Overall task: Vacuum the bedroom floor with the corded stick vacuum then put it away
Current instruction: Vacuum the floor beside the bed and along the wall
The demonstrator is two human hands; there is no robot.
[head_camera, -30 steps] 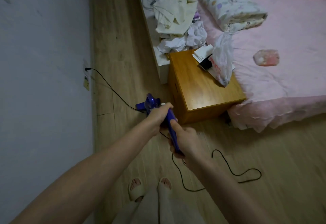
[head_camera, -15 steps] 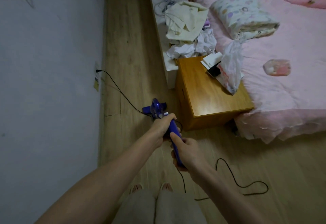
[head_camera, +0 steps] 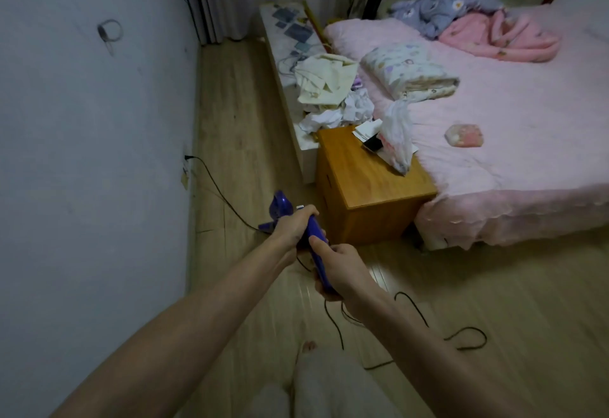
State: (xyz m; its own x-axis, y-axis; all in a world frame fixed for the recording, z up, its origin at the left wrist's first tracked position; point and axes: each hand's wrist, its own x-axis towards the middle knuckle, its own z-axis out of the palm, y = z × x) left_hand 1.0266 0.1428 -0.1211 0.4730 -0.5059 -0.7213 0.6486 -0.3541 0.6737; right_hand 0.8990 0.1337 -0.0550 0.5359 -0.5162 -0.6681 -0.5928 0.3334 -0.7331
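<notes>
- Both hands are wrapped round the purple vacuum (head_camera: 316,249) handle: left hand (head_camera: 293,225) curled on the upper part, right hand (head_camera: 339,267) curled on the lower end with the thumb lying along the top.
- The vacuum sits just left of the wooden nightstand (head_camera: 369,187), out over the floor (head_camera: 237,114); its purple body sticks out past the left hand's knuckles.
- The black cord (head_camera: 217,188) runs from a wall plug left of the nightstand to the vacuum, and more of it loops loose on the floor in front of the nightstand.
- Nightstand has a plastic bag (head_camera: 397,136) and papers on top, right up against the pink bed (head_camera: 514,154).
- Behind the nightstand, a low white table (head_camera: 280,65) piled with crumpled clothes.
- Can't see the vacuum's floor head at all, hands and arms cover most of it. Feet at the bottom are blurry.
</notes>
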